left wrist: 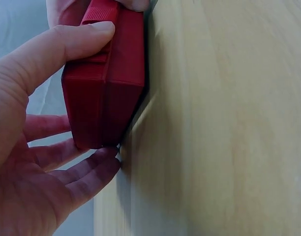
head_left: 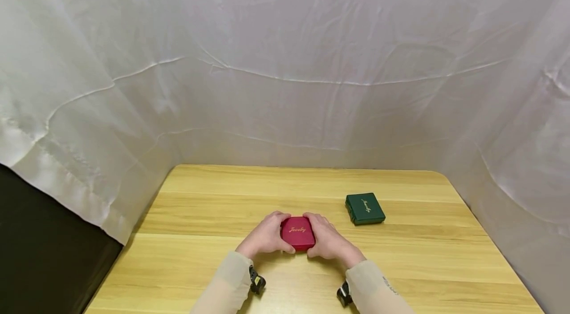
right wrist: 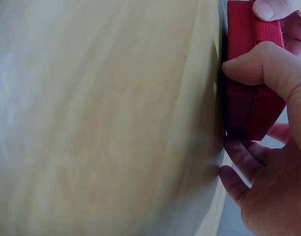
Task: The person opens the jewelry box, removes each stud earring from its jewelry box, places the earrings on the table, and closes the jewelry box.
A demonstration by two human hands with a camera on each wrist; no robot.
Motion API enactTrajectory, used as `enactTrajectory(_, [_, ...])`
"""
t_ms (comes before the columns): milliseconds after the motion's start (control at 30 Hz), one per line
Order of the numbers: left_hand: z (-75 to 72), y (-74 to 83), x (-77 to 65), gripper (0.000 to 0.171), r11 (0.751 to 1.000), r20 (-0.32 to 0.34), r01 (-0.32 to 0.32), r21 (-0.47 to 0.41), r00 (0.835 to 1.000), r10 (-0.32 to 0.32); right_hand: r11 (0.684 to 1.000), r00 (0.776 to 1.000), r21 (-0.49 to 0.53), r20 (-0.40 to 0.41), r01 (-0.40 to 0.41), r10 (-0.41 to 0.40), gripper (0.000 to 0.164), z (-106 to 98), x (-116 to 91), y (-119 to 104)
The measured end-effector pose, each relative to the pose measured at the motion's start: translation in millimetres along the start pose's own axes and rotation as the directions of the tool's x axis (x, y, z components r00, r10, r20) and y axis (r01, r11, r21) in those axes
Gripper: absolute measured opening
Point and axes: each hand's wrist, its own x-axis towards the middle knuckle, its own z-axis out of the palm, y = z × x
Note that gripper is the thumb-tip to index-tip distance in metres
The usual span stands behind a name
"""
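A red jewelry box (head_left: pixel 298 233) with gold "Jewelry" lettering on its lid sits on the wooden table, its lid down. From the left side my left hand (head_left: pixel 268 236) grips it, thumb on the front near the ribbed ribbon (left wrist: pixel 100 12) and fingers along the side and back. On the opposite side my right hand (head_left: pixel 327 239) holds the box too. In the right wrist view, its thumb presses the front face below the ribbon and its fingers curl behind. A dark green jewelry box (head_left: pixel 365 208) lies to the right, apart from both hands.
The wooden table (head_left: pixel 213 200) has rounded far corners. White cloth (head_left: pixel 285 106) hangs behind it and along both sides. A dark surface (head_left: pixel 40 245) shows at the lower left. Black straps with small devices (head_left: pixel 257 282) sit at both wrists.
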Motion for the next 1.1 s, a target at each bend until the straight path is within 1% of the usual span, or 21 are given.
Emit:
enactTrajectory(100, [0.1,1.1,-1.2,0.092,1.000,-0.005,0.000,0.004,1.000,0.000,1.000,1.000,0.000,0.002,-0.007,0.007,0.099,1.4,0.3,0.7])
enactTrajectory(300, [3.7,4.0,-3.4,0.091,0.999,-0.041,-0.024,0.048,0.999,0.026,1.000,1.000,-0.009,-0.002,-0.002,0.002,0.100,2.0,0.7,1.2])
enactTrajectory(400, [4.9,3.3,-3.9,0.091,0.999,-0.061,-0.035,0.041,0.997,0.037,1.000,1.000,-0.012,-0.007,0.007,-0.007,0.101,1.3,0.4,0.2])
enactTrajectory(533, [5.3,0.1,-4.2,0.091,0.999,-0.074,-0.031,0.010,0.997,0.032,1.000,1.000,-0.013,-0.005,0.011,-0.011,0.100,-0.2,0.0,-2.3])
enactTrajectory(667, [3.7,-2.7,-4.6,0.091,1.000,-0.068,-0.020,-0.011,0.997,0.020,1.000,1.000,-0.015,0.006,-0.002,0.002,0.100,-0.6,0.6,-3.7])
enactTrajectory(767, [2.2,-3.0,-4.9,0.091,1.000,-0.060,-0.017,-0.011,0.998,0.017,1.000,1.000,-0.026,0.014,-0.006,0.007,0.101,-0.3,0.9,-4.2])
enactTrajectory(1100, [0.4,-1.8,-6.6,0.091,1.000,-0.045,0.004,-0.024,0.999,-0.005,0.998,1.000,-0.061,-0.001,0.012,-0.012,0.097,-0.1,-1.2,-5.4])
